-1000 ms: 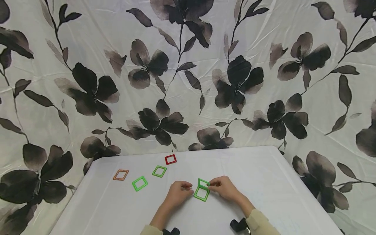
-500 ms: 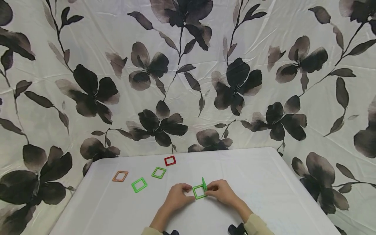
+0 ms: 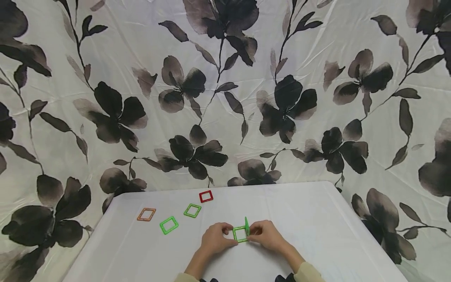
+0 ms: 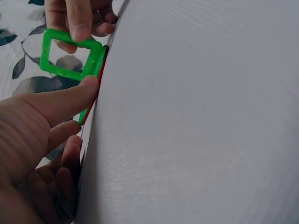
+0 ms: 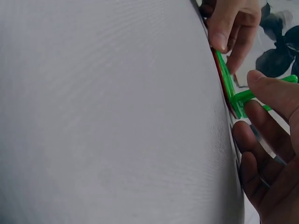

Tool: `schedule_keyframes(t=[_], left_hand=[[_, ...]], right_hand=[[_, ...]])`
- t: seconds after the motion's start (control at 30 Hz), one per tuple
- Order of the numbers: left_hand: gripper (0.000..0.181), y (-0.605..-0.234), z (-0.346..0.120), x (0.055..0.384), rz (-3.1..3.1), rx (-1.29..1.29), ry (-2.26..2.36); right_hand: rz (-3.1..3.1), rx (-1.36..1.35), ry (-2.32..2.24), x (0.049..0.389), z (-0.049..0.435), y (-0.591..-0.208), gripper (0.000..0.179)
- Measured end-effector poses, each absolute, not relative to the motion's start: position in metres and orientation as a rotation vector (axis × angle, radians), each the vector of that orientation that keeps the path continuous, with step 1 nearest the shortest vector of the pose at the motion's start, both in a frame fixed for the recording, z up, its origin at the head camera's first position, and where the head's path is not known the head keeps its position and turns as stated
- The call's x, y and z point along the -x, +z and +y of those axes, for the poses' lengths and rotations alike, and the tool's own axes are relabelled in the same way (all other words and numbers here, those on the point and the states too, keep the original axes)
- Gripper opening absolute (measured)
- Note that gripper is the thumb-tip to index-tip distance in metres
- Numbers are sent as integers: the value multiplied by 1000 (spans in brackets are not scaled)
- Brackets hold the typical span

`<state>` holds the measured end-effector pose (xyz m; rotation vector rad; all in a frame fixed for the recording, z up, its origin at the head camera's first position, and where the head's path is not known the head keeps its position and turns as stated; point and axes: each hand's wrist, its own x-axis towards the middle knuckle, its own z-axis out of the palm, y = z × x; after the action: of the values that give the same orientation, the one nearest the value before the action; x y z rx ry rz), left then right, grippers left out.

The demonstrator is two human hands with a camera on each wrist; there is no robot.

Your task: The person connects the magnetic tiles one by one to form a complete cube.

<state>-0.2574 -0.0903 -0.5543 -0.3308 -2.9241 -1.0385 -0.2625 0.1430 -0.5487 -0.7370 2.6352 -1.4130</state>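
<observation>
A green square frame tile (image 3: 243,241) lies flat on the table between the two hands. In the left wrist view, a red edge (image 4: 100,77) shows directly beneath it. A second green square frame tile (image 3: 246,225) stands upright along the flat tile's right side. My left hand (image 3: 214,238) holds the flat tile at its left side, thumb near the front corner and index finger farther back. My right hand (image 3: 268,235) pinches the upright tile between thumb and fingers, low by the joint of the two tiles.
On the left of the white table (image 3: 310,211) lie an orange frame tile (image 3: 146,220), two loose green frame tiles, one nearer (image 3: 169,233) and one farther (image 3: 192,216), and a red frame tile (image 3: 206,201). A floral cloth (image 3: 225,156) hangs behind the table.
The upright green tile has swung from the flat tile's back edge to its right side as the flat tile turned. The left hand has come in from beside the flat tile to hold it.
</observation>
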Motion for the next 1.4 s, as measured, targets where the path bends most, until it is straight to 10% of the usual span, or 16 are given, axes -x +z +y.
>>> schedule_keyframes(t=[1.4], left_hand=[[48,-556,-93,255,-2918,368,-1033]], right_hand=[[2554,828,-1310,282,144,-551,64]])
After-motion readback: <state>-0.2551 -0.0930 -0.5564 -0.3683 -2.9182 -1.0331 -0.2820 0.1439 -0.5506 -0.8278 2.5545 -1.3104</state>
